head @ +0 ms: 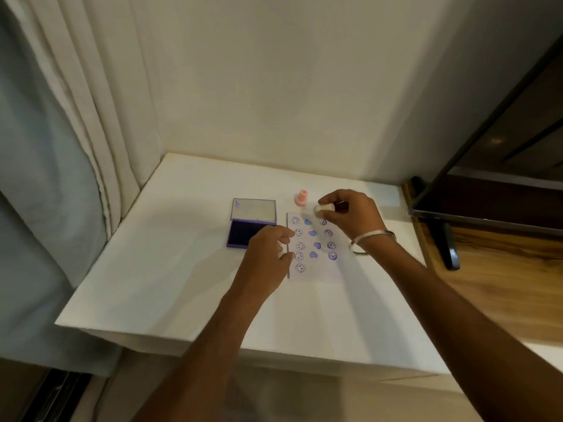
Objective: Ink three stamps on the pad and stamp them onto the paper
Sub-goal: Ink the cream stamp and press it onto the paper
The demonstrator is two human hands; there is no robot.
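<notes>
Left hand (268, 254) presses fingertips on paper (316, 269), holding nothing | right hand (350, 214) pinches white stamp (321, 208) above paper's 12 o'clock edge | pink stamp (301, 198) beyond | open ink pad (243, 234) at 9 o'clock | three columns printed, nearly done

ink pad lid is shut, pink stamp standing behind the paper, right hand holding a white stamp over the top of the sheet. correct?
Not quite: the ink pad is open, its lid tipped back and the dark pad exposed, as the head view shows. The rest holds: the pink stamp stands behind the paper, and the right hand holds a white stamp over the top of the sheet.
</notes>
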